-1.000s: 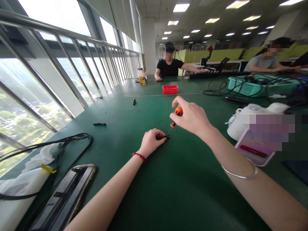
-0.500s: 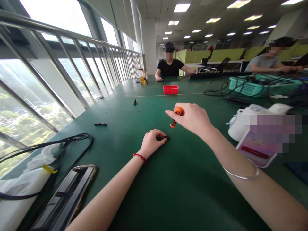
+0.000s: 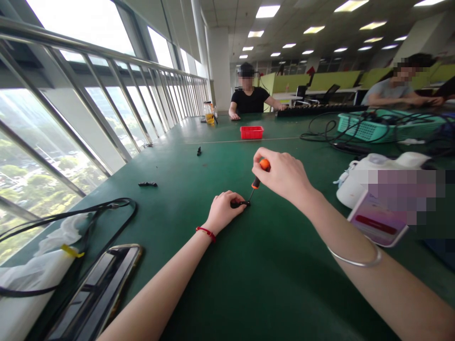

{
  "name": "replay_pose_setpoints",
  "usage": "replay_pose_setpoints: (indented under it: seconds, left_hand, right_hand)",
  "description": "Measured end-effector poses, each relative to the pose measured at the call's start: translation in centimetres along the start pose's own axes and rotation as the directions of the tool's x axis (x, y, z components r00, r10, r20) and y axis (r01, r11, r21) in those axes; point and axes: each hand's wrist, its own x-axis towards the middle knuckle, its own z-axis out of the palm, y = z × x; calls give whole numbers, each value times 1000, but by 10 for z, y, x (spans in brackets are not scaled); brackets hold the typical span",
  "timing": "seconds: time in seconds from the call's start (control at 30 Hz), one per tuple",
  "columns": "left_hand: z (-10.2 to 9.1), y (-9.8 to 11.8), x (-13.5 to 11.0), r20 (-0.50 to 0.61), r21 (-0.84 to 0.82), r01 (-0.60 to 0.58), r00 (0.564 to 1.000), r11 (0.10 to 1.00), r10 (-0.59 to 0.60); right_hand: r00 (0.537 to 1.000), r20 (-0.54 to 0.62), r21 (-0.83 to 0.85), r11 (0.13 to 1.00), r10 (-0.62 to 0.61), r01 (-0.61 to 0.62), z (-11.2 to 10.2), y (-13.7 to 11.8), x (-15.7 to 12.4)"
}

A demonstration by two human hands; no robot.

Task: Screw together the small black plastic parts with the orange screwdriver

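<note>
Screwdriver [image 3: 256, 182] set to the small black part [image 3: 246, 203]

The part sits low at the green surface [image 3: 192, 189], pinched in the left hand's [image 3: 223, 211] grip, one end jutting out toward the screwdriver's tip. The right hand's [image 3: 284, 173] grip is curled around the handle. Screwdriving seems in hand; the next turn calls for a steady part.

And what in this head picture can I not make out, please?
All in the head view:
Black part: left hand covers much of it.
Screwdriver: right hand hides part of the handle; tip contact too small to tell.
Red box: near wall hides its floor.
Dark device, lower left: cut by bottom edge.
</note>
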Motion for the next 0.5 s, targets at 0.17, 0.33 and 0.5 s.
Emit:
replay_pose_setpoints:
  seconds: [0.17,0.33,0.5]
  left_hand:
    - [0,0,0,4,3,-3,1000,1000,3]
    - [0,0,0,4,5,-1,1000,1000,1]
    - [0,0,0,6,6,-9,1000,1000,8]
  right_hand:
    - [1000,28,-8,1000,4,-4,-1,1,0]
    - [1000,28,9,1000,-14,14,-1,2,1]
    - [1000,28,4,1000,-3,3,-1,1,1]
